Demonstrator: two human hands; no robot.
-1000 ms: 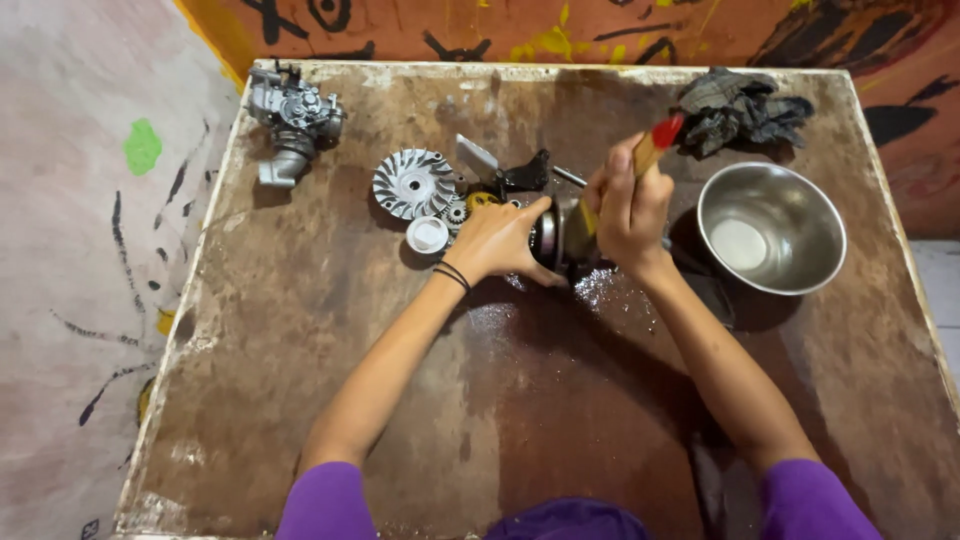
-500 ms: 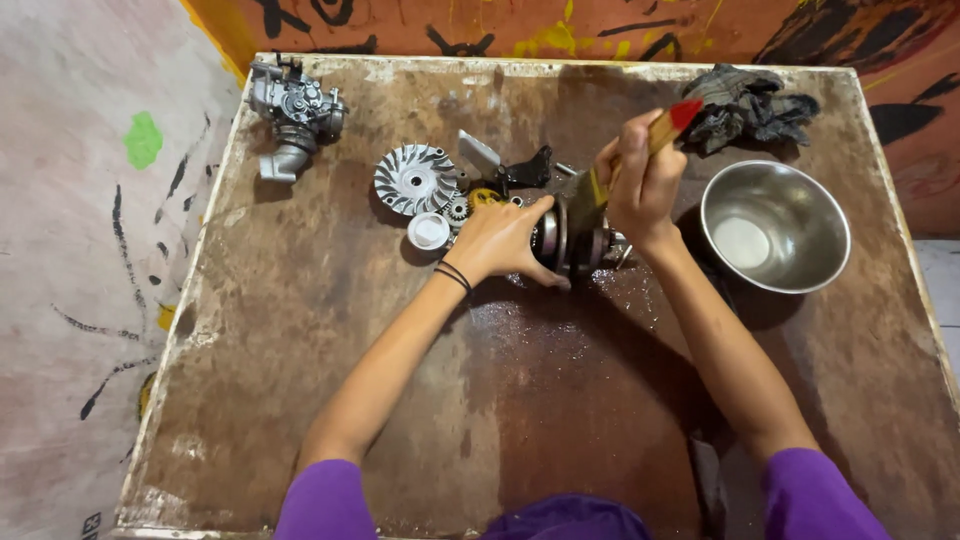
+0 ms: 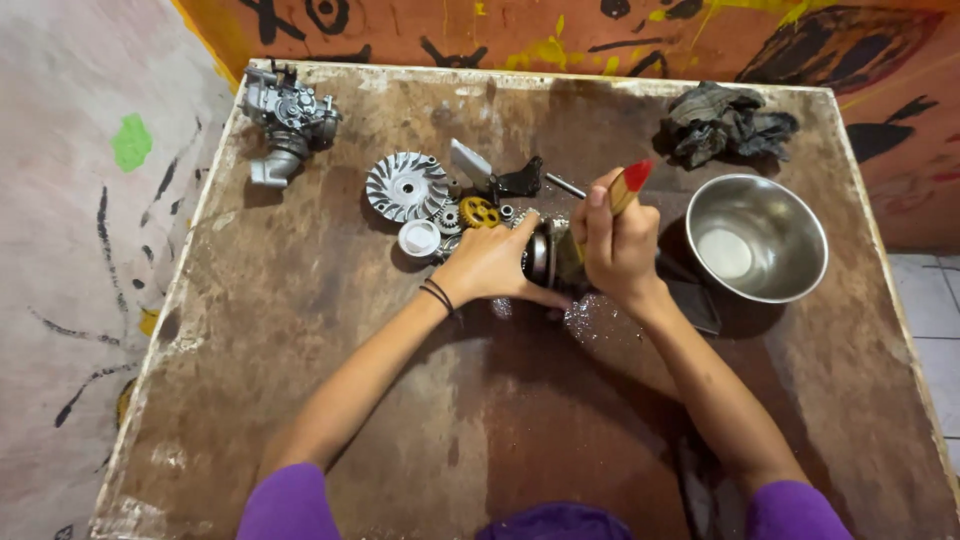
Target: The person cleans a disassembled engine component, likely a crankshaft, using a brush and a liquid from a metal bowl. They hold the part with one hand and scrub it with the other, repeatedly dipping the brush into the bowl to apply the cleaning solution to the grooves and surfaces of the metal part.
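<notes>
- While we worked at the stained wooden table (image 3: 300, 400), its wet patch (image 3: 590, 315) lay right under our hands, so we judged that the biggest risk was fluid spreading toward the edge.
- Our left hand (image 3: 490, 265) was clamped around the dark round metal part (image 3: 545, 255) near the table's middle; wet fingers could have let it slip or roll.
- Our right hand (image 3: 615, 245) was clenched on a brush (image 3: 625, 185) with a wooden, red-tipped handle, bristles hidden behind the part; a hard stroke might have flicked grime.
- The steel bowl (image 3: 790, 215), holding some whitish liquid, stood just beside our right forearm; an elbow swing could have tipped it.
- The finned pulley (image 3: 405, 185), the small gears (image 3: 475, 212) and the white cap (image 3: 418, 238) lay near our left wrist, easily knocked away.
</notes>
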